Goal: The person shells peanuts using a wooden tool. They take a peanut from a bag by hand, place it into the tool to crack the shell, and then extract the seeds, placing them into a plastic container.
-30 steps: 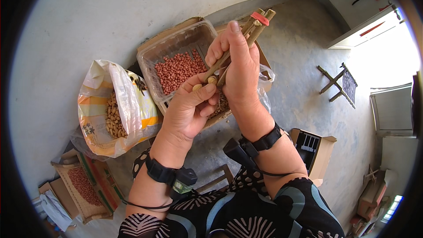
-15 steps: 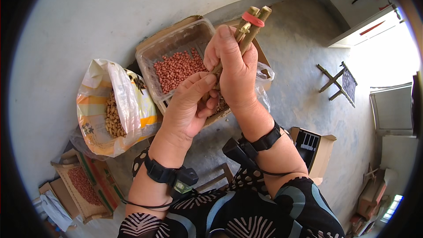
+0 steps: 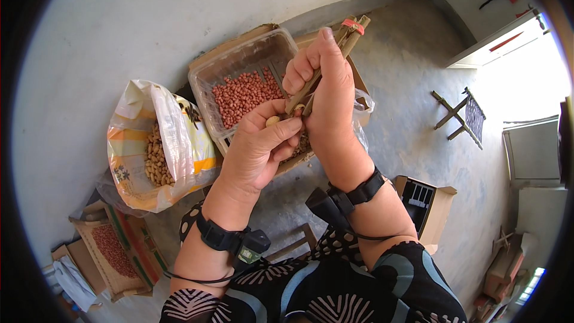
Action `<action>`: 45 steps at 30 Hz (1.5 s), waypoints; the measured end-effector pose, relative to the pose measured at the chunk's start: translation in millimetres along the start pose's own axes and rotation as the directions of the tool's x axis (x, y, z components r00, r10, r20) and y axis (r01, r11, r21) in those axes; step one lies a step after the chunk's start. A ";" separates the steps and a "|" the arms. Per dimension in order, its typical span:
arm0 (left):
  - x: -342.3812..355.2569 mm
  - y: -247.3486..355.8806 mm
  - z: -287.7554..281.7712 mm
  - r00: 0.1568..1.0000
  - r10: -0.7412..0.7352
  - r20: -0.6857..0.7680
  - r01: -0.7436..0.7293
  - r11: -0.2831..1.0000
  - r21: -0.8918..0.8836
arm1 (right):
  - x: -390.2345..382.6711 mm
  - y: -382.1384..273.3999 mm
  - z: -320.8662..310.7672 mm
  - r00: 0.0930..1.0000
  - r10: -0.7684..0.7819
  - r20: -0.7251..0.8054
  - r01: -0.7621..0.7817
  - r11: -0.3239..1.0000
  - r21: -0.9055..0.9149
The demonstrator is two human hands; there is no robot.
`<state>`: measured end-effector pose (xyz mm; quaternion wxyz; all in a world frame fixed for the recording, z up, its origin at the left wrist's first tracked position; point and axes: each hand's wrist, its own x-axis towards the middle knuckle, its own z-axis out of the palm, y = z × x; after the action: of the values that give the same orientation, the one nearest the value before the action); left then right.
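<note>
My right hand is closed around a pair of wooden sticks, bound near the top with a red band. The sticks slant down to the left, and their lower ends meet my left hand. A peanut sits at those lower ends, pinched by my left thumb and fingers. Another pale peanut shows between the left fingers. Beneath both hands stands a clear plastic tray with red shelled peanut kernels. Part of the tray is hidden by my hands.
Left of the tray leans a plastic bag holding unshelled peanuts. A sack of red kernels lies lower left. A folding stool stands on the right, and an open cardboard box is beside my right forearm.
The sticks have tilted further right and their lower ends have spread apart at the peanut. My right hand has opened somewhat and shifted slightly right. Peanuts now show at the left fingertips.
</note>
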<state>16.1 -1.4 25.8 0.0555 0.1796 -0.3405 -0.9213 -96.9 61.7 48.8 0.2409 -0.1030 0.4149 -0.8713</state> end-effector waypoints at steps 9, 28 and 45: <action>2.6 2.8 3.8 1.000 0.002 -0.003 -0.002 0.991 0.133 | 14.5 3.8 -18.5 0.972 0.233 -0.036 -0.205 0.909 0.363; 1.0 0.9 1.0 0.999 -0.009 0.033 0.009 1.000 -0.014 | 2.1 -1.1 -3.1 0.993 -0.117 -0.002 0.116 0.991 -0.072; 12.0 27.7 -25.1 0.976 0.144 -0.162 -0.152 0.988 -0.038 | 16.1 -19.0 -20.6 0.963 -0.270 -0.020 0.260 0.943 -0.206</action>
<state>13.7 -40.4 22.6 0.1552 0.2254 -0.3242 -0.9056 -125.0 77.7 50.1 0.0999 -0.1610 0.4891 -0.8514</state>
